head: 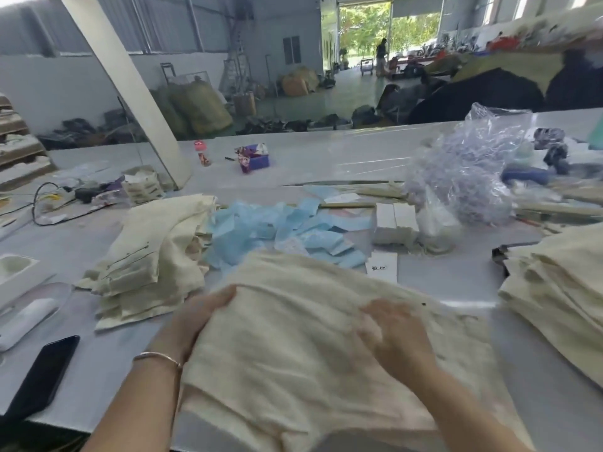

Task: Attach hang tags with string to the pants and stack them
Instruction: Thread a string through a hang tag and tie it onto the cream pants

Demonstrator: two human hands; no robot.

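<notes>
Head-camera view: a pair of cream-coloured, loosely woven fabric pants (pixel 293 347) lies spread across the near edge of a pale grey worktop (pixel 456 282), directly in front of the person, partly overhanging toward them. The left hand (pixel 199 318) grips the cloth's left edge, its fingers curled under the fold and thumb on top. The right hand (pixel 394 334) rests on the cloth, blurred; whether its fingers (pixel 375 316) lie flat or pinch the fabric cannot be told.

Judging by the soft wrinkles and the way the cloth drapes, the garment looks light, limp and not slippery; it would sag if lifted by one point. A hold at a folded edge or the waistband, with both hands apart, seems the safest way to keep it flat. Nothing about it appears fragile.

The material is pale cream with a coarse, slightly ribbed texture; a small dark dot, perhaps a button, shows near its far right edge. No hang tag or string can be seen on it.

Two heaps of similar cream garments flank it: a rumpled pile on the left (pixel 146 256) and a neater stack at the right edge (pixel 554 288). Light blue paper slips (pixel 261 226) are scattered beyond, beside small white boxes (pixel 394 223).
</notes>
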